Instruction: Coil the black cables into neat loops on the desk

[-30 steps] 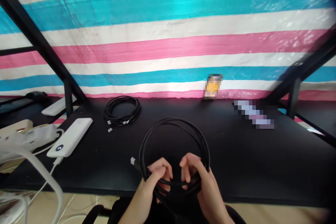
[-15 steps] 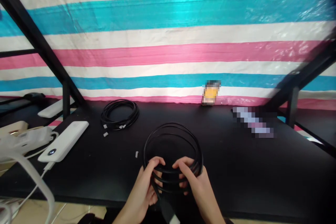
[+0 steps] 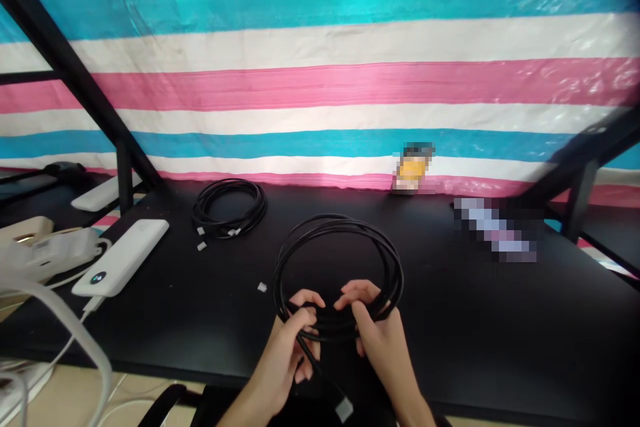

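Observation:
A black cable (image 3: pixel 395 250) is wound into a round coil of several loops above the front of the black desk (image 3: pixel 475 340). My left hand (image 3: pixel 297 333) is closed around the coil's lower left side, thumb on top. My right hand (image 3: pixel 370 320) is closed on the lower right side, its fingers curled round the loops. One cable end hangs below my left hand and carries a connector with a pale grey tip (image 3: pixel 344 408). Farther back on the left lies a second black cable coil (image 3: pixel 263 203) with small white pieces at its front.
On the left are a white power bank (image 3: pixel 127 257) with a lead plugged in, a white power strip (image 3: pixel 55 257) and a curved white tube (image 3: pixel 75 320). A small white scrap (image 3: pixel 262 287) lies left of the coil. Blurred items stand at the back right. Black frame bars (image 3: pixel 85 93) flank the striped sheet.
The loops in my hands have come closer together into a neater, wider coil. The hanging connector has swung slightly right. The view has tilted a little downward.

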`<state>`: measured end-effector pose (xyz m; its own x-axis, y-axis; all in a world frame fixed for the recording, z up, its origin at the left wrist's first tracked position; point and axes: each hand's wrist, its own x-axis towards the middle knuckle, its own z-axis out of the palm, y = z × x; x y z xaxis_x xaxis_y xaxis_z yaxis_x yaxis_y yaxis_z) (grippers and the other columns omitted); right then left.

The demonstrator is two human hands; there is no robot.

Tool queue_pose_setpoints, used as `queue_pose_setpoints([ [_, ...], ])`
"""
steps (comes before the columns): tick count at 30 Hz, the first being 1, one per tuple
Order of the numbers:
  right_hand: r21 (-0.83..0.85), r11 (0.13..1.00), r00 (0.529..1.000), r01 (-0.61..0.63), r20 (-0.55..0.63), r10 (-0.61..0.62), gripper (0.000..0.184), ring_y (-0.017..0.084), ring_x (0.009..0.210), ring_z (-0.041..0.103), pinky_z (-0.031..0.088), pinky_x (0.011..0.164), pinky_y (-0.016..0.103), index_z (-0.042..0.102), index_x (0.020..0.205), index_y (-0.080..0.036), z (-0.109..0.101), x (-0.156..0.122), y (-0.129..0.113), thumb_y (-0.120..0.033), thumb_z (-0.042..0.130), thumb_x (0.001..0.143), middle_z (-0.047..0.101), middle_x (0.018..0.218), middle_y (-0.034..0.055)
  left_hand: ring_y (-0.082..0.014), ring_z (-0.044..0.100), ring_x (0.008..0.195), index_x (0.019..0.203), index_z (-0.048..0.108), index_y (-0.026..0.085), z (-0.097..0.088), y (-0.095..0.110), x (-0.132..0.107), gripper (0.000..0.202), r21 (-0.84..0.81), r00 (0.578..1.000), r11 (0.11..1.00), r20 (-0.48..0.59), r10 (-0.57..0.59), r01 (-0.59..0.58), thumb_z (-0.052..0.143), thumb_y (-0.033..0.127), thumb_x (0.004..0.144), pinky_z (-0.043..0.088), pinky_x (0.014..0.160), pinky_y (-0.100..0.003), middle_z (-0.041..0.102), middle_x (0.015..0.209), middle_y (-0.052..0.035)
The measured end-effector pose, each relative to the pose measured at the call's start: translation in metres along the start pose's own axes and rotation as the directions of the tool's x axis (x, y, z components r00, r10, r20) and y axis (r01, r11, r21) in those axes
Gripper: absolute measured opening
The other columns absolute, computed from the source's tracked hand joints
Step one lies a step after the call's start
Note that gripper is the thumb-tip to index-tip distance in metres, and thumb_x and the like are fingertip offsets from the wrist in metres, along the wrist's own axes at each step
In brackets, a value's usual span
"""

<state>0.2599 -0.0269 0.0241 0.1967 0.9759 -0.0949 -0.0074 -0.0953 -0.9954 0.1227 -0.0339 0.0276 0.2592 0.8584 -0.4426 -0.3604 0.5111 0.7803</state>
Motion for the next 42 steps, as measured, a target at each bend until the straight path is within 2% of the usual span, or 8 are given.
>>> queue_pose_setpoints([
  [5, -0.023, 0.999, 0.999, 0.022, 0.05, -0.021, 0.015, 0.004, 0.032, 0.038, 0.031, 0.028, 0.014, 0.059, 0.08, -0.015, -0.003, 0.005, 0.006, -0.029, 0.055, 0.076, 0.064, 0.068, 0.0012, -0.0035, 0.028, 0.029, 0.063, 0.056, 0.017, -0.002, -0.002, -0.003, 0.039, -0.058, 0.998, 0.998, 0.05, -0.036, 0.039, 0.055, 0.053, 0.077, 0.015, 0.03, -0.015, 0.04, 0.039, 0.0047],
  [11, -0.125, 0.992, 0.994, -0.009, 0.104, 0.022, 0.039, 0.009, 0.045, 0.05, 0.043, 0.034, 0.017, 0.06, 0.107, -0.016, 0.0, 0.003, 0.008, -0.043, 0.062, 0.079, 0.064, 0.075, 0.0027, -0.005, 0.032, 0.024, 0.034, 0.041, 0.016, -0.003, 0.006, -0.009, 0.068, 0.033, 0.982, 0.999, -0.187, 0.026, -0.02, 0.055, 0.071, 0.071, 0.009, 0.029, -0.018, 0.03, 0.033, 0.0034],
  [18, -0.108, 0.992, 0.994, -0.069, 0.08, 0.078, 0.058, 0.007, 0.039, 0.049, 0.039, 0.032, 0.016, 0.05, 0.123, -0.018, 0.003, 0.006, 0.011, -0.053, 0.062, 0.079, 0.064, 0.076, 0.0009, -0.0056, 0.034, 0.023, 0.036, 0.047, 0.015, -0.004, 0.0, 0.005, 0.071, 0.021, 0.941, 0.996, -0.325, 0.091, -0.089, 0.055, 0.082, 0.06, 0.013, 0.028, -0.018, 0.041, 0.035, 0.0005],
  [26, -0.002, 0.998, 0.998, -0.057, 0.011, 0.057, 0.043, 0.008, 0.035, 0.048, 0.042, 0.03, 0.018, 0.045, 0.102, -0.02, 0.004, 0.012, 0.015, -0.053, 0.06, 0.078, 0.062, 0.071, -0.0019, -0.0051, 0.036, 0.028, 0.047, 0.058, 0.014, -0.008, -0.011, 0.006, 0.061, 0.289, 0.96, 0.95, -0.211, 0.184, -0.119, 0.061, 0.072, 0.066, 0.021, 0.034, -0.017, 0.044, 0.033, 0.0004],
  [33, -0.151, 0.983, 0.994, 0.106, 0.044, -0.1, 0.027, 0.013, 0.055, 0.055, 0.049, 0.045, 0.021, 0.058, 0.085, -0.017, 0.006, 0.012, 0.014, -0.044, 0.062, 0.081, 0.058, 0.068, 0.0019, -0.009, 0.043, 0.034, 0.056, 0.06, 0.016, -0.031, -0.023, 0.003, 0.056, -0.01, 0.924, 1.0, -0.382, 0.004, -0.008, 0.066, 0.072, 0.057, 0.025, 0.032, -0.019, 0.052, 0.047, -0.0006],
  [35, -0.143, 0.98, 0.989, 0.141, 0.052, -0.135, 0.026, 0.013, 0.059, 0.058, 0.052, 0.052, 0.022, 0.06, 0.091, -0.017, 0.006, 0.012, 0.013, -0.041, 0.062, 0.082, 0.061, 0.079, 0.004, -0.0073, 0.038, 0.034, 0.049, 0.053, 0.017, -0.042, -0.016, 0.002, 0.055, -0.099, 0.945, 0.993, -0.315, -0.085, 0.057, 0.068, 0.07, 0.054, 0.027, 0.033, -0.019, 0.045, 0.044, 0.0015],
  [39, -0.08, 0.993, 0.995, 0.083, 0.055, -0.079, 0.031, 0.015, 0.061, 0.062, 0.045, 0.037, 0.019, 0.055, 0.1, -0.019, 0.006, 0.011, 0.015, -0.044, 0.062, 0.081, 0.059, 0.09, 0.0059, -0.0026, 0.031, 0.036, 0.032, 0.023, 0.017, -0.06, 0.005, -0.002, 0.07, -0.149, 0.977, 0.973, -0.094, -0.189, 0.174, 0.079, 0.057, 0.049, 0.023, 0.036, -0.015, 0.026, 0.038, 0.0045],
  [42, -0.061, 0.998, 0.998, 0.035, 0.053, -0.032, 0.04, 0.015, 0.059, 0.062, 0.044, 0.036, 0.018, 0.052, 0.109, -0.02, 0.007, 0.009, 0.019, -0.045, 0.064, 0.08, 0.058, 0.084, 0.0036, -0.0029, 0.026, 0.034, 0.031, 0.022, 0.019, -0.065, 0.011, -0.006, 0.069, -0.098, 0.974, 0.97, 0.008, -0.225, 0.224, 0.08, 0.052, 0.05, 0.022, 0.036, -0.017, 0.019, 0.033, 0.0063],
])
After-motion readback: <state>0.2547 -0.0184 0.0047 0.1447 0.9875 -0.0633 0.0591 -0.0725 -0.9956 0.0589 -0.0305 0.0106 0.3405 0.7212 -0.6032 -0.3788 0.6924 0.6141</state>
